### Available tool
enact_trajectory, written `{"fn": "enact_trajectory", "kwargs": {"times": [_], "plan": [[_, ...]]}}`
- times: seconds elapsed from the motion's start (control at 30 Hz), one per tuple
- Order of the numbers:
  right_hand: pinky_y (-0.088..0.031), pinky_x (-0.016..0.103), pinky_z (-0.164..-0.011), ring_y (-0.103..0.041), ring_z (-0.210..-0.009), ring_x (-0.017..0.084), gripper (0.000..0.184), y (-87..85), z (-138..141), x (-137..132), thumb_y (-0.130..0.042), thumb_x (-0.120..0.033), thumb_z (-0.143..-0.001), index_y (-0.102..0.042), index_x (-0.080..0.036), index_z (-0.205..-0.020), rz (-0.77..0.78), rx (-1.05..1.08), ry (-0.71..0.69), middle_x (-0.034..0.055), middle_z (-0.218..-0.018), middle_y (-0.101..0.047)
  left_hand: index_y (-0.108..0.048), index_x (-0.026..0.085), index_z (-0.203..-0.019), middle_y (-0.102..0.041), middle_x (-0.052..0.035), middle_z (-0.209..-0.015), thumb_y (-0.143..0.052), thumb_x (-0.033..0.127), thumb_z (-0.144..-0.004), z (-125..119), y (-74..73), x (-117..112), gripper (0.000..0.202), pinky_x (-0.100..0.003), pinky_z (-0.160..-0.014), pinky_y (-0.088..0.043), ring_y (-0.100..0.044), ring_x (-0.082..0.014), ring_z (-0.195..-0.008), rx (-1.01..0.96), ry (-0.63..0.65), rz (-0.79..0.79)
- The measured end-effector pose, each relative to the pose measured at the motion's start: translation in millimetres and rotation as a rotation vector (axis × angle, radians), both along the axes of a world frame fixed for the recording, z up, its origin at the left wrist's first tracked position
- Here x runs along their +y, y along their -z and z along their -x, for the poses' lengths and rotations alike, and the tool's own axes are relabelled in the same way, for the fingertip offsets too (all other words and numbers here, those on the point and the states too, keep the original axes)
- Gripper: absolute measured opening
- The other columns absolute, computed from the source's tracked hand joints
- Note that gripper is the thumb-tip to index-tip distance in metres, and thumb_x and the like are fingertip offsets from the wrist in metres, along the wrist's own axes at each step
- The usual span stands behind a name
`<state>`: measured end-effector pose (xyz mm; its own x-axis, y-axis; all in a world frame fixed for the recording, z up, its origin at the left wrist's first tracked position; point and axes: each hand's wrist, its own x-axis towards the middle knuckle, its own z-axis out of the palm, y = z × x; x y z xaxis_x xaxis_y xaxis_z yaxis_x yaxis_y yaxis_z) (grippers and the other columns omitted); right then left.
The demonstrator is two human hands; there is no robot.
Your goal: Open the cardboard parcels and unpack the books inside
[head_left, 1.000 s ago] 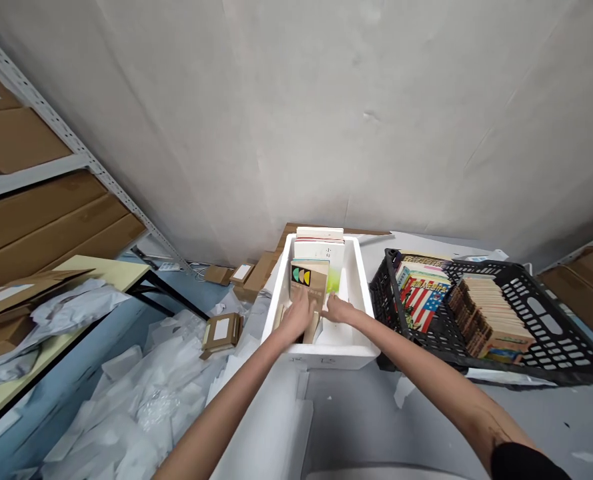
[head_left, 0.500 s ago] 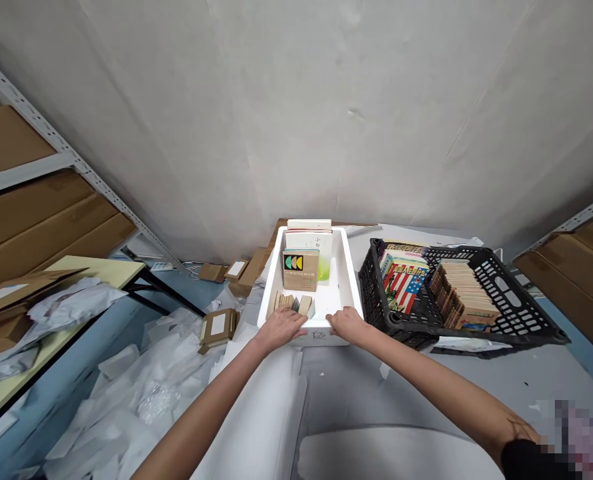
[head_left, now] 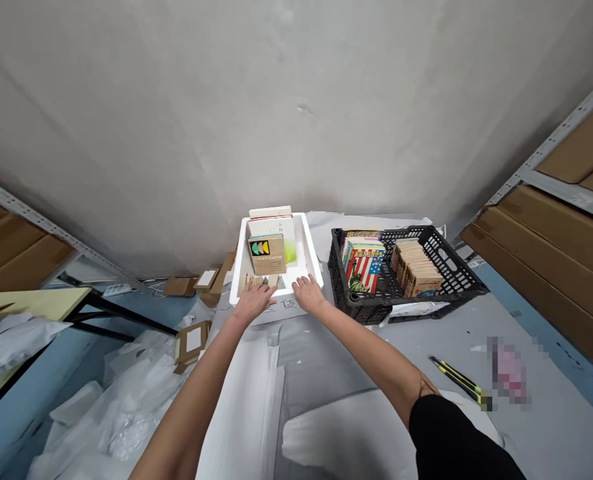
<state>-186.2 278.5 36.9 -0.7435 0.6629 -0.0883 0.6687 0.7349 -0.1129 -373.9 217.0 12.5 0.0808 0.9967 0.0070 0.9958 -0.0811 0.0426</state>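
Note:
A white foam box [head_left: 315,260] with writing on its front stands against the wall, holding several upright books. In front among these is a brown book [head_left: 269,255] with coloured shapes on its cover; behind it rises a white book [head_left: 289,235] with a green patch. A row of small books [head_left: 252,280] lies partly hidden at the near left corner. My left hand [head_left: 255,300] is on the box's near rim, fingers over the edge and thumb outside. Farther right on that rim, my right hand [head_left: 308,292] has its fingers hooked over the edge.
A black plastic crate [head_left: 366,312] of books sits right of the box. On the grey table surface [head_left: 386,343] lies a yellow-and-black utility knife [head_left: 456,379]. Cardboard boxes and plastic wrapping [head_left: 101,420] cover the floor at left. Shelves with cartons [head_left: 541,247] flank both sides.
The view has swung right, so box and crate appear farther left and the utility knife has come into sight. Both hands stay at the box's near rim; the right fingers look more extended.

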Motion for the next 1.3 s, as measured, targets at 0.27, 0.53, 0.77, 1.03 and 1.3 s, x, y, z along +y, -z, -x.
{"fn": "enact_trajectory", "kwargs": {"times": [0.27, 0.53, 0.77, 1.03, 1.3], "plan": [[-0.038, 0.039, -0.107, -0.045, -0.127, 0.021, 0.043, 53.9, -137, -142, -0.037, -0.013, -0.088, -0.054, -0.016, -0.127, 0.011, 0.460, 0.178, 0.0107, -0.137, -0.052, -0.046, 0.017, -0.137, -0.041, -0.0159, -0.145, -0.035, 0.010, -0.084, -121, 50.8, -91, 0.054, -0.054, -0.113, -0.016, -0.034, -0.0287, -0.137, -0.106, -0.028, -0.156], [-0.037, 0.042, -0.109, -0.042, -0.131, 0.025, 0.054, 156.2, -308, -253, -0.041, -0.009, -0.083, -0.050, -0.020, -0.135, 0.098, 0.130, 0.593, 0.0099, -0.144, -0.044, -0.048, 0.020, -0.136, -0.046, -0.0163, -0.141, -0.041, 0.021, -0.085, -325, 165.0, -241, 0.051, -0.055, -0.100, -0.038, -0.044, -0.0312, -0.129, -0.068, -0.118, 0.008], [-0.028, 0.037, -0.112, -0.036, -0.135, 0.028, 0.053, 170.2, -376, -287, -0.047, -0.018, -0.086, -0.046, -0.008, -0.138, 0.304, 0.008, 0.683, 0.0145, -0.149, -0.034, -0.047, 0.022, -0.136, -0.045, -0.0125, -0.143, -0.040, 0.020, -0.089, -413, 178.6, -297, 0.048, -0.058, -0.102, -0.033, -0.040, -0.0290, -0.132, -0.012, -0.103, 0.058], [-0.036, 0.035, -0.105, -0.051, -0.121, 0.023, 0.044, 164.0, -425, -266, -0.041, -0.012, -0.085, -0.060, -0.013, -0.124, 0.287, 0.146, 0.544, 0.0125, -0.132, -0.057, -0.042, 0.020, -0.139, -0.036, -0.0133, -0.148, -0.039, 0.014, -0.086, -457, 164.6, -301, 0.053, -0.062, -0.102, -0.030, -0.032, -0.0320, -0.137, 0.031, -0.202, 0.254], [-0.028, 0.037, -0.106, -0.036, -0.130, 0.029, 0.051, 149.6, -514, -121, -0.039, -0.009, -0.085, -0.044, -0.001, -0.135, 0.057, 0.040, 0.776, 0.0234, -0.143, -0.039, -0.050, 0.009, -0.130, -0.046, -0.0190, -0.139, -0.039, 0.019, -0.088, -505, 176.1, -307, 0.045, -0.047, -0.103, -0.038, -0.042, -0.0300, -0.129, -0.207, -0.467, 0.096]]}}
